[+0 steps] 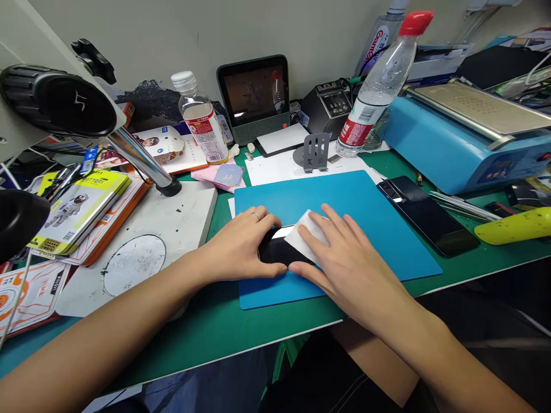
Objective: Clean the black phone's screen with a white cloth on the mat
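Note:
A black smartphone [275, 250] lies flat on the blue work mat [344, 195], its glossy face up and reflecting light. My left hand [247, 244] grips its left end, thumb along the near edge and fingers along the far edge. On the phone's right part, my right hand [340, 252] presses a white wipe [307, 236] against the glass with its fingers. The right thumb rests near the phone's near edge. Much of the phone's right end is hidden under the wipe and hand. To the right, a second dark phone [428, 215] lies across the mat's edge.
A bottle with a red cap [365, 103] and a metal phone stand [316, 152] are behind the mat. At right sit a blue heating plate machine [447, 137] and a yellow-handled tool [514, 225]. A microscope stand base [185, 218] and stacked battery boxes [81, 206] occupy the left.

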### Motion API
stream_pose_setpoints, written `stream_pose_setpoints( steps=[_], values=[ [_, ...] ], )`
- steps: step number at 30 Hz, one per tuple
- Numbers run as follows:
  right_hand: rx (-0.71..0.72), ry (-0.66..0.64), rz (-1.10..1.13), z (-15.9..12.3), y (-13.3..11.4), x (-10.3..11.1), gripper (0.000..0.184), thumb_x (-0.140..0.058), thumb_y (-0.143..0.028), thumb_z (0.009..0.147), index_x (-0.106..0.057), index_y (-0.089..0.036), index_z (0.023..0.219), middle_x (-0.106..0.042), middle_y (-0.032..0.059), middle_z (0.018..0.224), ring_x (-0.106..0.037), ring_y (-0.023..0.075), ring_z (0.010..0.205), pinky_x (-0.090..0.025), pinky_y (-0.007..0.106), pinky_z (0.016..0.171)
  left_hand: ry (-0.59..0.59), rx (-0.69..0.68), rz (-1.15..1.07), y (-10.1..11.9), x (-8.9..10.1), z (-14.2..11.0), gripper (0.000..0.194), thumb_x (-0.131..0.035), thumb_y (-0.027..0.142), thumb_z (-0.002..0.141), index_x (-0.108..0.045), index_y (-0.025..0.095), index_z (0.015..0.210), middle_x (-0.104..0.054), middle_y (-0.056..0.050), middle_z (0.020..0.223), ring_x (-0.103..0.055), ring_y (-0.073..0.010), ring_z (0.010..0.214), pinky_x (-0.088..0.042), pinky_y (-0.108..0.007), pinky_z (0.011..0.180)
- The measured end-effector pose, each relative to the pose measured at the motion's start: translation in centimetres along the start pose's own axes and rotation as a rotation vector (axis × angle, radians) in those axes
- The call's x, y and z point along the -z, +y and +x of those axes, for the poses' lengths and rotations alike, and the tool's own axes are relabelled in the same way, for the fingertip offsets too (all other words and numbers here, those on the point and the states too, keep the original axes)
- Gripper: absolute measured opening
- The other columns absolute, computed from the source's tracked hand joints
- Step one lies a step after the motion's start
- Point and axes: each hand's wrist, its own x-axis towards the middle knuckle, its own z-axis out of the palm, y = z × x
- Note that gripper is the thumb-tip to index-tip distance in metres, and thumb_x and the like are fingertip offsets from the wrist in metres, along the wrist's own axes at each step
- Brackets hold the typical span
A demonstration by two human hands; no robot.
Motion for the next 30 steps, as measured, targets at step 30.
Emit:
stream_pose_setpoints(
  steps=[30],
  values=[
    [0.12,0.006,0.198,-3.2,-3.0,-1.5,0.104,-0.041,-0.078,0.092,-0.038,0.004,0.155,-0.029,0.0283,0.166,-0.029,0.0376,0.156,-0.04,0.055,0.121,0.201,0.248,-0.227,0.4,0.4,-0.1,0.028,-0.032,0.036,0.101,-0.057,0.023,0.101,-0.065,-0.005,0.106,-0.058,-0.0254,0.102,-0.046,-0.044,0.095]
  ],
)
